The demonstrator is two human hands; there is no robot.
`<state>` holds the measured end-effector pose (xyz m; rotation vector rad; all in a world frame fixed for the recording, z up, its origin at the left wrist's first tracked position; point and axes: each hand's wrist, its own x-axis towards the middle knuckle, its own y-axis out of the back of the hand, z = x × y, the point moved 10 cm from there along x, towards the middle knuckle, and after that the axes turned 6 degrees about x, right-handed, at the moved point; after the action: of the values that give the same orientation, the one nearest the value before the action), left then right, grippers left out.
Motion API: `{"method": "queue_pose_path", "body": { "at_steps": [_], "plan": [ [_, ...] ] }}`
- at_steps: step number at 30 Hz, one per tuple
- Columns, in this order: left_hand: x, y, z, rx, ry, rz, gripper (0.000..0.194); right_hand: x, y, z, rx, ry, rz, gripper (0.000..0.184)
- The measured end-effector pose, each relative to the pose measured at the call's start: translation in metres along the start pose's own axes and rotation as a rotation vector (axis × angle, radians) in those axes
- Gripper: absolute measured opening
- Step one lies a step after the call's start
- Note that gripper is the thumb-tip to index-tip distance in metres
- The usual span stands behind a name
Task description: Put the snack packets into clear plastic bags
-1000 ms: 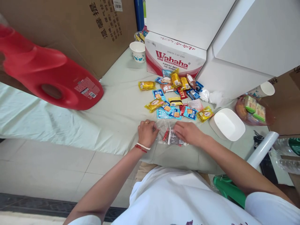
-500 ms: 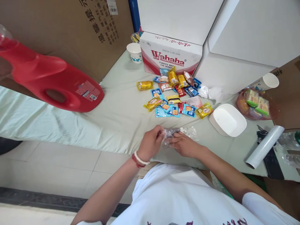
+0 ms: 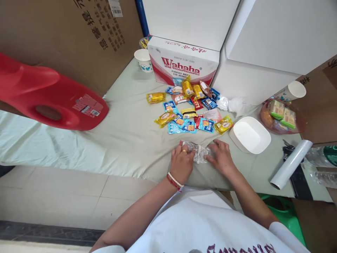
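A crumpled clear plastic bag (image 3: 201, 154) lies on the cloth close to my body. My left hand (image 3: 182, 163) is closed over its left end, the fingers curled down on it; a small red bit shows by the fingertips. At the bag's right end is my right hand (image 3: 222, 158), thumb and fingers apart, the thumb touching the plastic. Beyond the hands is a loose pile of wrapped snacks, among them a blue packet (image 3: 206, 125) and a yellow packet (image 3: 223, 124). Whether anything is inside the bag, I cannot tell.
A white bowl (image 3: 251, 135) stands right of my right hand, with a pinkish bowl of snacks (image 3: 300, 126) behind it. A plastic roll (image 3: 291, 165) lies far right. Left are a large red jug (image 3: 65, 102) and a paper cup (image 3: 143, 60). A Wahaha box (image 3: 184, 65) backs the pile.
My left hand has moved right and now lies over the bag's left end. The right hand has shifted right to the other end, its fingers spreading. The view has turned slightly.
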<state>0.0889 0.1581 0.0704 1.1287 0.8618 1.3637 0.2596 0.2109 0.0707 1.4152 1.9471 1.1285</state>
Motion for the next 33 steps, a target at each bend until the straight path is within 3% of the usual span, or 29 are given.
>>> {"method": "queue_pose_path", "body": {
  "at_steps": [2, 5, 7, 11, 13, 15, 17, 19, 24, 26, 27, 29, 31, 33],
  "plan": [
    [-0.002, 0.002, -0.001, 0.022, 0.032, 0.059, 0.028, 0.000, -0.005, -0.006, -0.055, -0.010, -0.071, 0.011],
    [-0.003, 0.001, 0.002, -0.038, 0.004, 0.140, 0.029, 0.011, -0.011, -0.025, 0.041, -0.058, -0.151, 0.013],
    [-0.002, 0.002, -0.003, -0.157, 0.005, 0.196, 0.032, 0.023, -0.024, -0.052, 0.131, -0.012, -0.216, 0.016],
    [-0.007, 0.012, -0.045, -0.503, 0.231, 0.322, 0.042, 0.034, -0.059, -0.094, 0.159, 0.094, -0.318, 0.021],
    [-0.012, 0.015, -0.065, -0.759, 0.345, 0.342, 0.044, 0.031, -0.063, -0.105, 0.218, 0.139, -0.287, 0.024],
    [-0.018, 0.016, -0.072, -1.072, 0.403, 0.339, 0.045, 0.023, -0.056, -0.110, 0.291, 0.183, -0.206, 0.043],
    [-0.022, 0.019, -0.066, -1.278, 0.411, 0.332, 0.046, 0.015, -0.049, -0.107, 0.297, 0.190, -0.141, 0.060],
    [-0.024, 0.025, -0.051, -1.362, 0.374, 0.319, 0.044, 0.009, -0.046, -0.100, 0.266, 0.165, -0.098, 0.064],
    [-0.015, 0.035, -0.004, -1.319, 0.187, 0.175, 0.038, 0.000, -0.031, -0.061, 0.435, -0.012, -0.009, 0.039],
    [-0.014, 0.036, -0.001, -1.266, 0.149, 0.128, 0.038, -0.005, -0.001, -0.029, 0.565, -0.131, 0.077, 0.038],
    [-0.016, 0.035, -0.007, -1.231, 0.151, 0.125, 0.038, -0.008, 0.025, -0.006, 0.596, -0.198, 0.156, 0.040],
    [-0.026, 0.033, -0.032, -1.127, 0.195, 0.162, 0.037, -0.011, 0.098, 0.049, 0.551, -0.307, 0.374, 0.051],
    [-0.043, 0.029, -0.068, -0.986, 0.292, 0.223, 0.037, -0.005, 0.185, 0.104, 0.424, -0.311, 0.609, 0.060],
    [-0.064, 0.022, -0.099, -0.830, 0.380, 0.239, 0.035, 0.011, 0.254, 0.164, 0.387, -0.328, 0.743, 0.052]
  ]
}}
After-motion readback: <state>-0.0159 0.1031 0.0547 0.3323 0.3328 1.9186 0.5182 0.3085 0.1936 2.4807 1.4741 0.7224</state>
